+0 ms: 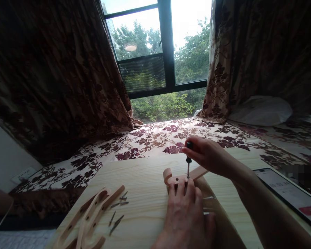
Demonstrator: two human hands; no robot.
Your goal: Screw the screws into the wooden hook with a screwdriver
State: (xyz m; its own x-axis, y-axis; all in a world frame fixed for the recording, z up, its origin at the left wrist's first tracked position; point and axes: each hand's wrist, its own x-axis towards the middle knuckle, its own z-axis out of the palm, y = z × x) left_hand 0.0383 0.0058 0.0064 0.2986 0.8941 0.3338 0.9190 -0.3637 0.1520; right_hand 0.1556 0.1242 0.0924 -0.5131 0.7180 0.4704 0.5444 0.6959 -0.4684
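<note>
My right hand (203, 154) is closed round the dark handle of a screwdriver (188, 160), which stands nearly upright. Its tip meets a hole in a pale wooden hook (167, 175) with a curled end. With fingers bent over the near edge, my left hand (182, 211) holds this hook down; part of the piece is hidden behind the fingers. A second dark hole shows left of the tip. Brown packing material (223, 221) lies beneath and right of the left hand. Several loose screws (116, 224) and more wooden hooks (85, 216) lie to the left.
Everything rests on a pale wood-grain board (140, 193). A phone (290, 197) lies at the right, near my right forearm. Beyond the board is a flowered cloth (155, 138) below a window (168, 45), with dark curtains (67, 69) and a white bag (261, 110).
</note>
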